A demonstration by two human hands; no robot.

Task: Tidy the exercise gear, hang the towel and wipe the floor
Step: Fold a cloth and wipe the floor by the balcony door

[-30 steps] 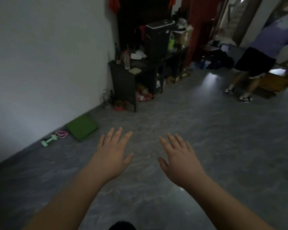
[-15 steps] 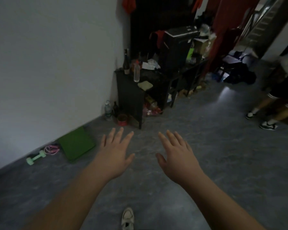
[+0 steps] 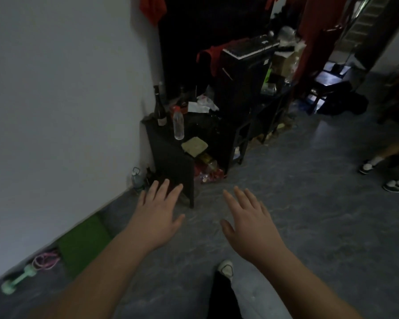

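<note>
A folded green mat (image 3: 84,244) lies on the grey floor against the white wall at the lower left. Beside it, further left, sit a coiled pink skipping rope (image 3: 45,261) and a mint-green dumbbell (image 3: 19,280). My left hand (image 3: 158,215) is stretched out flat, fingers spread, holding nothing, to the right of the mat. My right hand (image 3: 248,221) is likewise spread and empty over the bare floor. A folded yellowish cloth (image 3: 194,146) rests on the black shelf unit (image 3: 171,155).
The shelf unit carries a wine bottle (image 3: 160,108), a plastic water bottle (image 3: 178,124) and clutter, with red packets beneath. A jug (image 3: 136,177) stands by the wall. Another person's feet in sneakers (image 3: 397,185) are at the right edge. My shoe (image 3: 226,268) shows below.
The view has moved forward towards the shelf unit and wall; the mat, rope and dumbbell now sit lower left. The other person has slid to the right edge. Both hands stay spread and empty.
</note>
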